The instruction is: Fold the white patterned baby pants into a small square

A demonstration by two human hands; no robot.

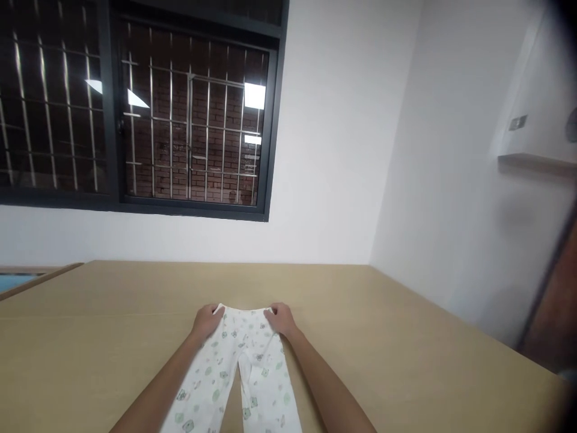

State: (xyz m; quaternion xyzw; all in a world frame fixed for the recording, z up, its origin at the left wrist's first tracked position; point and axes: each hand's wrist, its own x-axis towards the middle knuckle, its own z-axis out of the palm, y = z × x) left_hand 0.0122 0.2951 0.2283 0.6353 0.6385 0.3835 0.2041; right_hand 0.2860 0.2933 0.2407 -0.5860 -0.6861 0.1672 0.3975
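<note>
A pair of white trousers [246, 337] with a small green and grey print lies spread on the table, waistband away from me and legs toward me. At the waistband's left corner, my left hand [208, 320] is closed, thumb on top of the cloth. My right hand [281, 319] grips the right corner of the waistband the same way. Between the hands the waistband runs nearly straight. Both trouser legs run out of view at the bottom edge, and the inner edge of the right leg is slightly creased.
The wide wooden table [383, 349] reaches back to a white wall [333, 150]. A dark-framed window [189, 207] with metal bars is above it on the left. A small shelf [536, 161] juts from the right wall. Something blue with a wooden edge [18, 281] shows at far left.
</note>
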